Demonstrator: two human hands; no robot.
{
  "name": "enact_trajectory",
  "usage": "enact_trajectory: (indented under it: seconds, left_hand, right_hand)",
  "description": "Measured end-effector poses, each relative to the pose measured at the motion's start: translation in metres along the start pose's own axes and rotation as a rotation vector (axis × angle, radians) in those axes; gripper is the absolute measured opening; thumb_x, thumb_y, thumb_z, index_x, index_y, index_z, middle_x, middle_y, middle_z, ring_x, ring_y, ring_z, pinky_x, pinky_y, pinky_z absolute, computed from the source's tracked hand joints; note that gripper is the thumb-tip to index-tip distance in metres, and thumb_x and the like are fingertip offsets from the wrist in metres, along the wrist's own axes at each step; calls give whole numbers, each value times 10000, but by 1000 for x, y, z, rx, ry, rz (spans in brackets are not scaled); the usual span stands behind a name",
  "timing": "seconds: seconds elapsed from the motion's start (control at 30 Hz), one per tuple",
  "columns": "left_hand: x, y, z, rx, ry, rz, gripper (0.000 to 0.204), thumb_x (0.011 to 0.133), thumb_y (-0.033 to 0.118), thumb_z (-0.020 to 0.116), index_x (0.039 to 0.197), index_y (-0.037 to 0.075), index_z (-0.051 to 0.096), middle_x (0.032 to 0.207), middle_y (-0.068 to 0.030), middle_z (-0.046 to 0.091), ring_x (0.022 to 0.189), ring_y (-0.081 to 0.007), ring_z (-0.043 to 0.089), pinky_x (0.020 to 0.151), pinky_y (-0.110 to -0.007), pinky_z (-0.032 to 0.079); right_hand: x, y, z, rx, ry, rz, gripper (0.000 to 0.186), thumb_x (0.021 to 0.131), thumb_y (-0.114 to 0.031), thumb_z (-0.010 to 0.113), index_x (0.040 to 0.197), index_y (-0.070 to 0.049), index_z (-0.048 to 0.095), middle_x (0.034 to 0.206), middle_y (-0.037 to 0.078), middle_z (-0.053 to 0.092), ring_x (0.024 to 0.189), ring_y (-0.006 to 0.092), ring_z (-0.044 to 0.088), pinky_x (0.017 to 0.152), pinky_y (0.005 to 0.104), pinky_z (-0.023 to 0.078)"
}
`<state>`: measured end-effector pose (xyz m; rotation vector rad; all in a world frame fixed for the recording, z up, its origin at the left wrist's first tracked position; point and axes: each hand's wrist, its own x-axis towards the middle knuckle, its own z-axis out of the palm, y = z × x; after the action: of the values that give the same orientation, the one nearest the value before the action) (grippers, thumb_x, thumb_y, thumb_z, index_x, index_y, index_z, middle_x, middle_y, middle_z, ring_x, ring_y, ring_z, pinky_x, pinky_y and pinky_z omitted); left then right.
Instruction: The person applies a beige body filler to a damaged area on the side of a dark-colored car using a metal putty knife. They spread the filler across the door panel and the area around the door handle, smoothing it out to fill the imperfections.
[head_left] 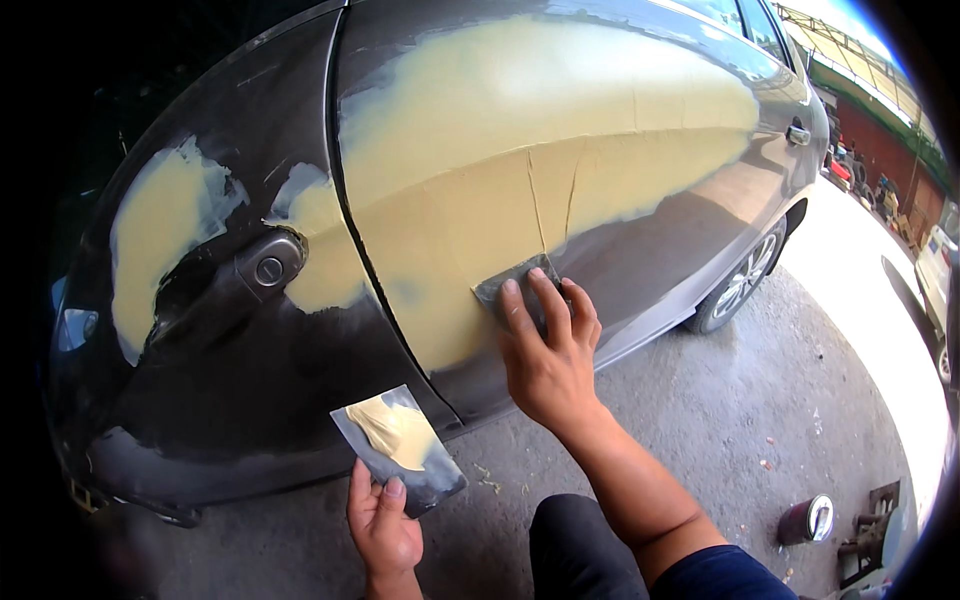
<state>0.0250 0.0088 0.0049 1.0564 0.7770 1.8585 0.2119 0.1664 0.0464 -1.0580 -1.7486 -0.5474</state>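
Observation:
My right hand (553, 355) grips a thin dark spreader (490, 293), pressed against the cream filler (440, 220) that covers much of a dark grey car door. Two thin ridges run up the filler above the spreader. My left hand (385, 530) holds a rectangular mixing plate (435, 485) by its lower edge, with a lump of cream filler (385, 425) on it, below the door. More filler patches (165, 245) lie around the dark front door handle (268, 268) on the left, beyond a vertical panel gap.
The car's wheel (730, 290) stands at right on grey ground (700, 430). A round can (805, 518) and a low dark stool-like object (868, 535) sit at lower right. A white vehicle (935, 270), a red wall (870, 120) and assorted clutter are in the sunlit background.

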Motion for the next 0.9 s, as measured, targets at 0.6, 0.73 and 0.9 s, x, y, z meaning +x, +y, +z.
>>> enact_trajectory:
  seconds: [0.6, 0.73, 0.9]
  left_hand:
    - [3, 17, 22, -268, -23, -153, 595, 895, -7, 454, 1477, 9, 332, 1421, -137, 482, 1282, -243, 493, 1095, -408, 383]
    - [11, 26, 9, -319, -68, -288, 608, 867, -11, 460, 1467, 42, 374, 1395, -129, 518, 1263, -250, 519, 1084, -422, 401]
    - [26, 88, 27, -274, -2, -499, 628, 752, -4, 455, 1374, 68, 514, 1332, -100, 584, 1213, -258, 571, 1039, -428, 464]
  right_hand:
    - [-101, 2, -58, 1121, -641, 166, 534, 895, -159, 677, 1391, -55, 507, 1444, 175, 431, 1271, 323, 435, 1029, 436, 416]
    - [-85, -1, -77, 1383, -596, 985, 646, 985, -293, 544, 1522, -57, 274, 1447, 158, 376, 1264, 278, 433, 984, 424, 472]
    - [-26, -2, -94, 1609, -356, 1626, 697, 960, -455, 538, 1505, -87, 308, 1243, 105, 501, 1143, 225, 512, 918, 460, 524]
